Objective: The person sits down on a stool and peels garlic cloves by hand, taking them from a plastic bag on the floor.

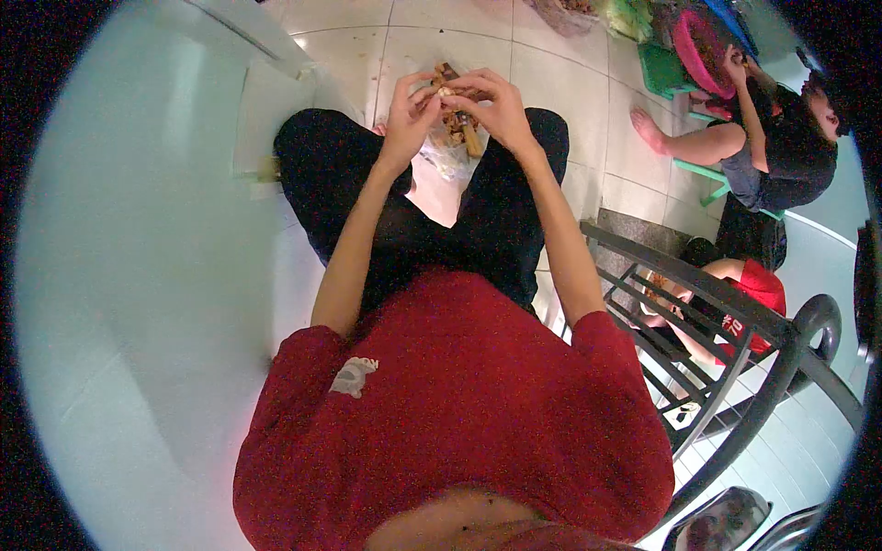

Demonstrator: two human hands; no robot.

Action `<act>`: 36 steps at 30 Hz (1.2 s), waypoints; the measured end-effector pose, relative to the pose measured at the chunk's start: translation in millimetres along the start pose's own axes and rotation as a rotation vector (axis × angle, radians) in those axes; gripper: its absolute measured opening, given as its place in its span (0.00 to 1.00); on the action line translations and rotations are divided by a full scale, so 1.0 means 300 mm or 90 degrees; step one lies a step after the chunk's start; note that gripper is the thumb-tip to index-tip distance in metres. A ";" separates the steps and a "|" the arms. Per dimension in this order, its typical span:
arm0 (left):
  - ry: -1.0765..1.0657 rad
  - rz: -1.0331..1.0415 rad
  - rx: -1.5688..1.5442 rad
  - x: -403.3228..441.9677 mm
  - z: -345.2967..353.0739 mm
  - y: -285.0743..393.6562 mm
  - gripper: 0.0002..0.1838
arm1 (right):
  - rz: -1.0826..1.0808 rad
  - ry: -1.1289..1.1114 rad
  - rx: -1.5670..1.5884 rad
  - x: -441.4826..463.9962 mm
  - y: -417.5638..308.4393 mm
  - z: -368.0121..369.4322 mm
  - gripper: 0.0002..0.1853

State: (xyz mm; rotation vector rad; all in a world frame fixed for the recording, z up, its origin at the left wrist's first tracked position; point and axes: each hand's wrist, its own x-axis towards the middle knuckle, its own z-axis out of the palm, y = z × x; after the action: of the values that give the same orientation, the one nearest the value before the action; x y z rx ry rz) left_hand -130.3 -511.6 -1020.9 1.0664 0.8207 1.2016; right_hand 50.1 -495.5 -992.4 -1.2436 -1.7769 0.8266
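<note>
Red shirt [459,395] sits nearest; beyond it, left hand [411,112] and right hand [493,106] pinch a pale piece [446,92] above brown scraps [457,130].

- Held piece [446,92]: cream-white
- Brown pieces [473,140]: mid to dark brown, mottled
- Plastic sheet [449,165]: clear, whitish
- Wearer's shirt [478,386]: deep red; chest print [353,376] greyish white
- Trousers [322,165]: black
- Floor [560,69]: off-white, gridded with darker tile lines
- Wall [119,275]: pale bluish green
- Rack [643,255]: dark grey bars
- Basin [683,44]: bright pink
- Crate-like item [661,73]: green
- Stool [704,173]: lighter green
- Seated co-worker's top [797,161]: black
- Other co-worker's top [764,286]: red, white figures
- Bag [629,16]: yellow-green
</note>
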 end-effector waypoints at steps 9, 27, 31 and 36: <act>-0.018 -0.023 -0.040 0.011 -0.023 -0.041 0.18 | 0.060 0.027 0.073 -0.016 -0.002 0.016 0.09; 0.010 -0.020 0.042 0.002 -0.007 0.012 0.15 | 0.104 0.075 0.102 -0.027 0.039 0.049 0.09; 0.037 -0.020 0.014 0.003 -0.004 0.013 0.15 | 0.168 0.082 0.083 -0.030 0.020 0.045 0.10; 0.047 -0.019 0.003 0.014 -0.020 -0.029 0.15 | 0.153 0.095 -0.021 -0.012 0.047 0.060 0.11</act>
State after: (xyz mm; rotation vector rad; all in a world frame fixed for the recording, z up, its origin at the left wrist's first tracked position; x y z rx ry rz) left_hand -132.3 -506.5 -1030.7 1.0145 0.8935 1.2204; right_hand 40.9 -495.8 -1013.8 -1.5212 -1.5481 0.8179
